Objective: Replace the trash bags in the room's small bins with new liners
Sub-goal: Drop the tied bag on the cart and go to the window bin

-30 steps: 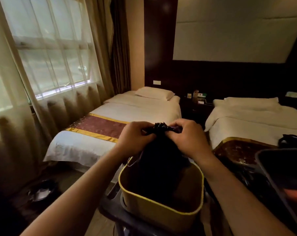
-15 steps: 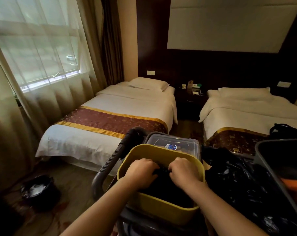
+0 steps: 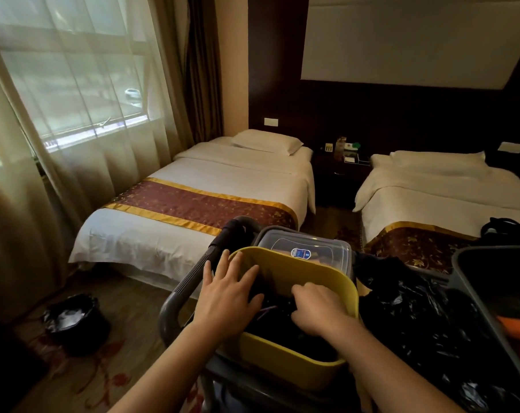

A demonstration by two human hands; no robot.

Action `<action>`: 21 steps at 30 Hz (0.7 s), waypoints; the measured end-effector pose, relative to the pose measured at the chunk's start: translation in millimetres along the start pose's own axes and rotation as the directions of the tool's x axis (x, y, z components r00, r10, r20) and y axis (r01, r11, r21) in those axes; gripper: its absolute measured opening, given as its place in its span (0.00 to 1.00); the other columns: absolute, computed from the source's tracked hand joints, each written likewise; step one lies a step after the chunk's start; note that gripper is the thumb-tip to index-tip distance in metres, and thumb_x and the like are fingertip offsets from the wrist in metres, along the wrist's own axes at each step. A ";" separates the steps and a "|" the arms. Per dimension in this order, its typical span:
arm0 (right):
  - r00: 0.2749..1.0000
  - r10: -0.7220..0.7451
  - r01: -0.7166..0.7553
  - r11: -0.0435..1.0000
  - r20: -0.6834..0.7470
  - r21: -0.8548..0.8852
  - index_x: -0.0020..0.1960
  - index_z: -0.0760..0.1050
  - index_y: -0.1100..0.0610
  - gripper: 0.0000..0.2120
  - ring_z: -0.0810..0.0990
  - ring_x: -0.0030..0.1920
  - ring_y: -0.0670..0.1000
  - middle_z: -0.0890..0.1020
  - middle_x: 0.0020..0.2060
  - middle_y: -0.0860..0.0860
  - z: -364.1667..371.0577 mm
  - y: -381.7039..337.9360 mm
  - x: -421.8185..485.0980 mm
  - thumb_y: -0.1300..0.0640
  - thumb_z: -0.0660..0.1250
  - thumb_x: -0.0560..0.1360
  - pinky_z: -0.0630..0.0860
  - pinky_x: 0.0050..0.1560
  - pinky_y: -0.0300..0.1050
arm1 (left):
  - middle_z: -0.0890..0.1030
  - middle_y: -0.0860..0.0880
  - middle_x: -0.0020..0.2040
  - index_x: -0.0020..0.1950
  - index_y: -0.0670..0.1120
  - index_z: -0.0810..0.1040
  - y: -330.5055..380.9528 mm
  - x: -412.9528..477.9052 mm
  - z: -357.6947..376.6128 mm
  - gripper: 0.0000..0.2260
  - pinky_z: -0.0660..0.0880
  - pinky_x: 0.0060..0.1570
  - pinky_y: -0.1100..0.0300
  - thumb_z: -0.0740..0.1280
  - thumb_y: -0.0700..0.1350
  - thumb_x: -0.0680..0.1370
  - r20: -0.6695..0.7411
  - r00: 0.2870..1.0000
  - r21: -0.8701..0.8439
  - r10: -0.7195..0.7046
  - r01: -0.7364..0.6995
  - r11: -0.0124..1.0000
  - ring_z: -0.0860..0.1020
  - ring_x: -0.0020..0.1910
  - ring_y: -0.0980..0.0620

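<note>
A yellow tub sits on the cart in front of me, with a tied black trash bag pushed down inside it. My left hand lies flat with spread fingers over the tub's left rim and the bag. My right hand has its fingers curled down into the bag's black plastic inside the tub. A small round bin with a black liner stands on the carpet at the lower left, near the curtain.
The cart's grey handle curves left of the tub. A clear lidded box sits behind it. A loose black plastic bag and a dark grey bin fill the cart's right. Two made beds and a nightstand stand ahead.
Both hands lowered the tied bag from above the tub into it. The left hand has since let go and spread flat over the left rim.
</note>
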State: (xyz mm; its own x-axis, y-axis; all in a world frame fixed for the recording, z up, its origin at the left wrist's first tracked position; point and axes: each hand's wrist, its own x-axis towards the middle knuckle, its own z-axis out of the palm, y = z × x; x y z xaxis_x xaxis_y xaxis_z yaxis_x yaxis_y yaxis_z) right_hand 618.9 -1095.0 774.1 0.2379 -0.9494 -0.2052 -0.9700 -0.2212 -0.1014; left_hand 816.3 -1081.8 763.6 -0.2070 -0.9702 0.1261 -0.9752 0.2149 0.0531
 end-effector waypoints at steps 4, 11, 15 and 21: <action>0.981 -0.027 0.048 0.993 -0.193 0.104 0.68 0.69 0.48 0.23 0.70 0.63 0.52 0.73 0.62 0.49 -6.6 -13.0 -6.7 0.42 0.67 0.76 0.75 0.58 0.48 | 0.47 0.48 0.82 0.79 0.60 0.50 -8.1 -6.1 -2.9 0.30 0.44 0.75 0.35 0.51 0.67 0.79 0.017 0.995 -0.048 -0.100 0.100 0.994 0.40 0.79 0.42; 0.958 -0.145 0.174 0.979 -0.246 0.104 0.71 0.68 0.48 0.26 0.67 0.71 0.53 0.72 0.69 0.50 -39.3 -32.6 -11.3 0.41 0.66 0.77 0.70 0.66 0.50 | 0.50 0.46 0.81 0.79 0.59 0.49 -29.7 -32.3 -24.6 0.30 0.52 0.75 0.35 0.54 0.65 0.79 -0.012 0.963 -0.019 -0.271 0.271 0.962 0.45 0.80 0.41; 0.929 -0.255 0.285 0.955 -0.267 0.077 0.73 0.67 0.46 0.26 0.69 0.68 0.52 0.73 0.68 0.49 -45.8 -53.4 -14.3 0.40 0.65 0.77 0.71 0.65 0.49 | 0.56 0.46 0.80 0.78 0.59 0.54 -43.5 -68.0 -27.2 0.29 0.57 0.73 0.36 0.53 0.66 0.79 -0.057 0.920 -0.010 -0.387 0.387 0.922 0.51 0.79 0.42; 0.845 -0.451 0.477 0.878 -0.286 0.025 0.72 0.67 0.45 0.26 0.72 0.65 0.50 0.75 0.65 0.47 -37.5 -110.5 -14.5 0.39 0.65 0.77 0.74 0.59 0.47 | 0.56 0.46 0.80 0.78 0.57 0.54 -80.2 -136.9 -24.2 0.31 0.57 0.74 0.38 0.58 0.64 0.78 -0.056 0.810 -0.020 -0.584 0.584 0.811 0.50 0.80 0.43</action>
State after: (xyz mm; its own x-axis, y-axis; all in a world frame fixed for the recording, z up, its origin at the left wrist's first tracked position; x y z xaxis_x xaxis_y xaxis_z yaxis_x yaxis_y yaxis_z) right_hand 720.8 -1065.1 824.7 0.6241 -0.7666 0.1509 -0.7373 -0.6418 -0.2109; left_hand 924.7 -963.5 766.0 0.4065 -0.9048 0.1269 -0.9106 -0.3899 0.1368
